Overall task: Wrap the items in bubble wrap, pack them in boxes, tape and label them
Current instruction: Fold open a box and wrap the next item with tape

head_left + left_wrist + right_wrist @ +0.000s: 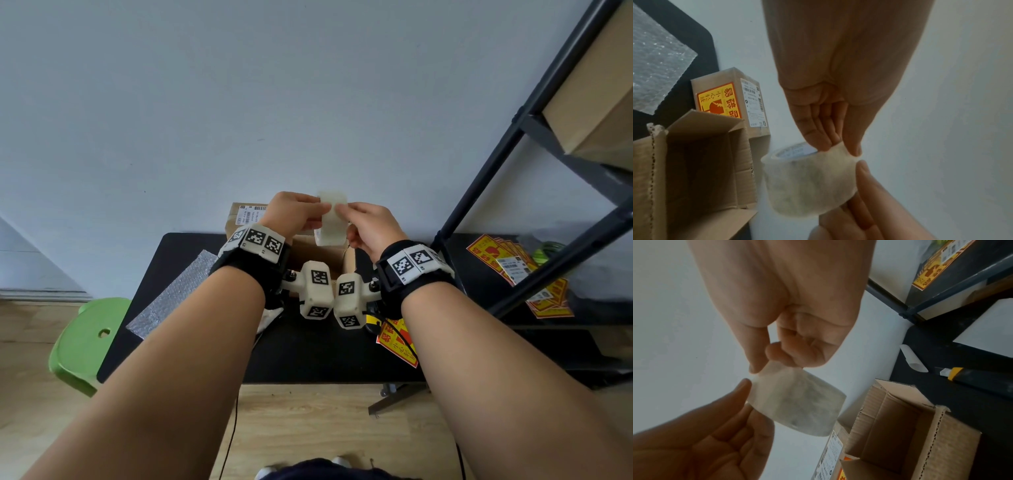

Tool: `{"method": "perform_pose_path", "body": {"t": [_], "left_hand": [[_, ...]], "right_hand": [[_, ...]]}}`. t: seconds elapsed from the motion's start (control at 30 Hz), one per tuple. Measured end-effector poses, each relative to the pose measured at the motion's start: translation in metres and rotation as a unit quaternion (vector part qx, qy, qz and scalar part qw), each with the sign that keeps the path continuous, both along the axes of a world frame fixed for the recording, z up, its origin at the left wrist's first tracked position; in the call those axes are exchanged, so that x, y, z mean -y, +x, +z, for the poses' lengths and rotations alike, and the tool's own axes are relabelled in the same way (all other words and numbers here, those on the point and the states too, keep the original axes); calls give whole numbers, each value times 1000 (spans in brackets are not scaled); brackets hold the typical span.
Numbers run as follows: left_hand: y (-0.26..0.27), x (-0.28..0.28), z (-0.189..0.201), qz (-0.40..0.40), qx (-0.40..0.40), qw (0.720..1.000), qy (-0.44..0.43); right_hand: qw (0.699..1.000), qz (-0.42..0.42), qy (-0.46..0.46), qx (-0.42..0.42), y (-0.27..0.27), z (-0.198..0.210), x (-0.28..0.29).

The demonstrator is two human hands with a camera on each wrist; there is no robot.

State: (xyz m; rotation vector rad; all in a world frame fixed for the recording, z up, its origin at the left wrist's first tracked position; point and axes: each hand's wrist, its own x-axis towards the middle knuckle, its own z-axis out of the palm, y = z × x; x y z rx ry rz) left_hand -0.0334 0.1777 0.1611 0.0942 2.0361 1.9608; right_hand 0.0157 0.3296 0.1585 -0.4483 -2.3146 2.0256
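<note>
Both hands hold a roll of clear tape [330, 222] in the air above an open, empty cardboard box [322, 255]. My left hand [322, 209] pinches the roll's upper edge between thumb and fingers; in the left wrist view that hand [840, 148] grips the roll [809, 183] from above. My right hand [342, 210] pinches the same edge from the other side, and the right wrist view shows its thumb and forefinger [766, 365] on a corner of the tape [797, 402]. The box [694, 162] stands with its flaps up.
A sealed box [729, 100] with a fragile sticker and a shipping label stands against the wall. A bubble wrap sheet [171, 294] lies at the black table's [308, 359] left. Stickers [507, 267], a utility knife [962, 376], a black shelf rack [513, 205] and a green stool [85, 342] surround it.
</note>
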Motion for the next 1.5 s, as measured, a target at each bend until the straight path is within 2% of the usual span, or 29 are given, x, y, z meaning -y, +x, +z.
{"method": "perform_pose_path", "body": {"t": [0.13,0.33,0.67,0.8,1.03,1.23,1.4,1.5], "left_hand": [[0,-1,1,15,10,1000,20],[-2,0,3,-47,-21,998,-49],[3,5,3,-105,-59,987,-105],[7,3,3,-82,-76,985,-130],[10,0,3,-78,-46,990,-109],[8,-2,1,-39,-46,994,-89],[6,0,-2,3,-27,998,-63],[6,1,-1,3,-26,998,-65]], "right_hand": [[1000,3,-6,-1,-2,-4,0],[1000,-22,-1,6,-5,-5,-1],[998,-49,-34,12,-2,-6,1],[996,-70,-57,13,-1,-5,-1],[996,-70,-48,15,-1,-7,0],[999,-37,-19,13,0,-4,0],[999,16,-33,19,2,-15,-1],[999,13,-42,31,2,-17,-1]]}}
